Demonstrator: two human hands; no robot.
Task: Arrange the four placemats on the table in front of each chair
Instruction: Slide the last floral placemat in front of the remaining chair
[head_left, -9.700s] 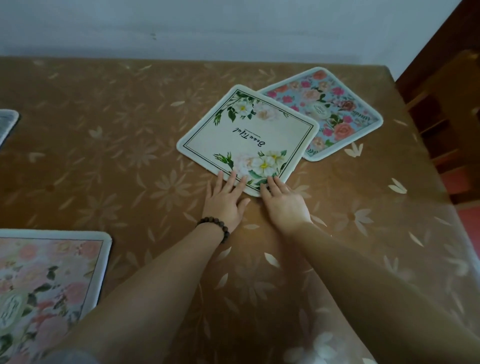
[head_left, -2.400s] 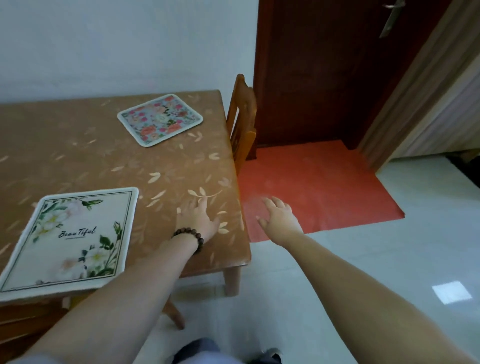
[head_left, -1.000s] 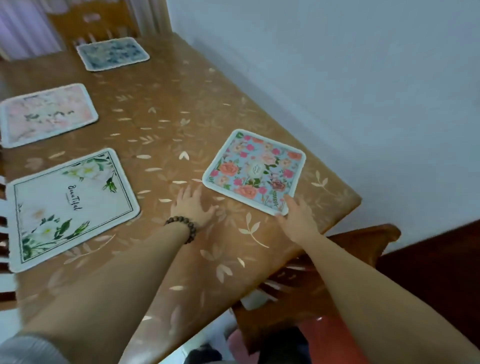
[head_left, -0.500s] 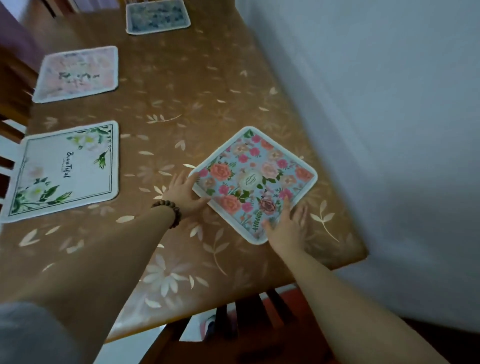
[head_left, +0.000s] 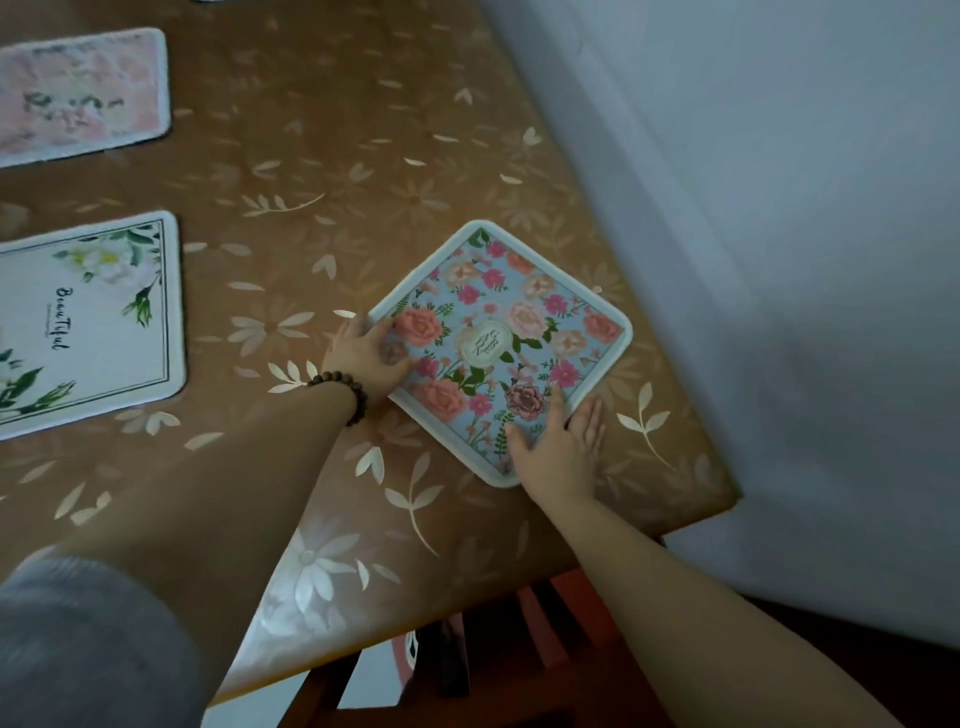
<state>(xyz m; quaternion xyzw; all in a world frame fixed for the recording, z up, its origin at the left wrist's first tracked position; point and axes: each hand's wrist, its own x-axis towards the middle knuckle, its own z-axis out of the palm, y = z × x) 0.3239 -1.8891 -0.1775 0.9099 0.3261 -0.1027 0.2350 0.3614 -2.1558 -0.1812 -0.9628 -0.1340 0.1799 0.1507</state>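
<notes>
We are at the short end of the bench (head_left: 322, 171), its brown flower-printed cover running up against the pale wall (head_left: 779, 260); a chair (head_left: 519, 649) shows just under the near edge. Half a second ago we stood further back, with the fourth mat in sight at the far end; now we have closed in and both hands have slid further onto the blue floral placemat (head_left: 511, 332). It lies flat near the bench corner, turned diamond-wise to the edge, so we judge it wants squaring to the chair. Its rim is white, its field pale blue with pink and coral roses and a cream medallion. The white "Beautiful" placemat (head_left: 88, 322) and the pink placemat (head_left: 78, 93) lie well apart to the left. Our left hand (head_left: 371, 356) presses the mat's left corner; our right hand (head_left: 563, 447) lies flat-fingered on the near corner, gripping nothing.
</notes>
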